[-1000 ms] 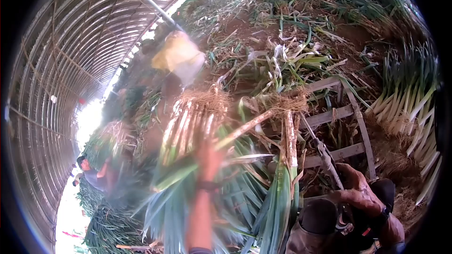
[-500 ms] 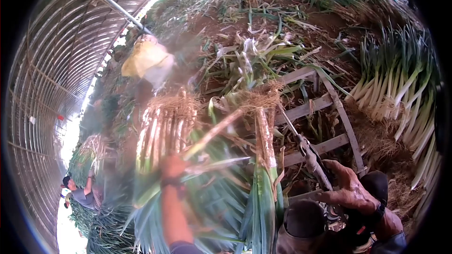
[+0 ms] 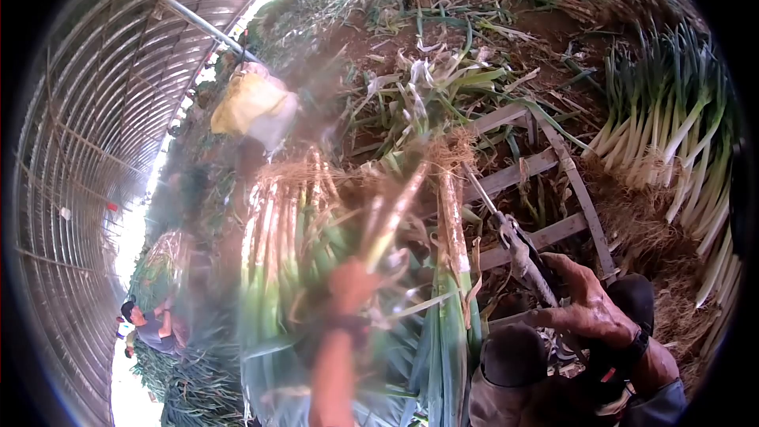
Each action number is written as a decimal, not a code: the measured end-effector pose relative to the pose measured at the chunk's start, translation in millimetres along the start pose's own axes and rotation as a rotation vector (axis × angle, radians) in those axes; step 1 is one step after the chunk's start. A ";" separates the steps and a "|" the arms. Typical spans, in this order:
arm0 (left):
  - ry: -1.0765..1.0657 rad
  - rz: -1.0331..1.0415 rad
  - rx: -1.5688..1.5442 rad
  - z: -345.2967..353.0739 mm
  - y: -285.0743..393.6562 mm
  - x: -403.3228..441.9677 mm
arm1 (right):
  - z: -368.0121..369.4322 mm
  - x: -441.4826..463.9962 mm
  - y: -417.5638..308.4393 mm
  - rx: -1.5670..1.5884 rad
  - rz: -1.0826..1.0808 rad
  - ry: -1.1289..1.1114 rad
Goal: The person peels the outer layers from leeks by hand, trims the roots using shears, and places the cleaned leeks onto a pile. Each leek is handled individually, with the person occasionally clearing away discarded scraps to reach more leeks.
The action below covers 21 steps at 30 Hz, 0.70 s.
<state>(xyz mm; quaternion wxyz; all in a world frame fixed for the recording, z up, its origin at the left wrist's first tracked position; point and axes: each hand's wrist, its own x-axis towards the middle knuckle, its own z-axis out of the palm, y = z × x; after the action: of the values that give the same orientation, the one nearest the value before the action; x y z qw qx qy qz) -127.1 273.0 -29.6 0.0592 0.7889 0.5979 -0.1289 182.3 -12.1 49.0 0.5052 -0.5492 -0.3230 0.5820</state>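
My left hand (image 3: 348, 289), blurred by motion, is closed around the stem of a green onion (image 3: 399, 209), whose root end points up and away from me. Another soil-marked green onion (image 3: 451, 229) stands just right of it. To the left lies a bunch of green onions (image 3: 273, 229), roots at the far end. My right hand (image 3: 585, 300) curls its thumb and fingers around the grip of an air gun (image 3: 522, 257) with a long thin metal nozzle. The nozzle's tip comes close to the roots of the nearby onion. My palm is partly hidden.
A metal frame (image 3: 573, 178) stands beyond my right hand. White, cleaned-looking onions (image 3: 664, 122) lie at the right. Peeled leaves (image 3: 419, 79) litter the soil ahead. A yellow-white bag (image 3: 253, 107) hangs from a pole (image 3: 174, 8). Another person (image 3: 150, 328) works at far left.
My left hand has moved right with the green onion, bringing its root end nearer the nozzle and tilting it more upright. My right hand and the air gun have barely moved.
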 end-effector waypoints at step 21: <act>0.220 0.313 -0.388 125.1 103.5 -53.6 | -15.0 -2.5 45.6 -0.415 -0.232 0.104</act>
<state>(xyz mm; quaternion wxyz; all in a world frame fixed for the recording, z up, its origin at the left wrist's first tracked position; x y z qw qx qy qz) -57.9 163.6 -141.3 0.1631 0.8548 0.4852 0.0850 185.8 -29.9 4.6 0.4612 -0.6296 -0.4702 0.4122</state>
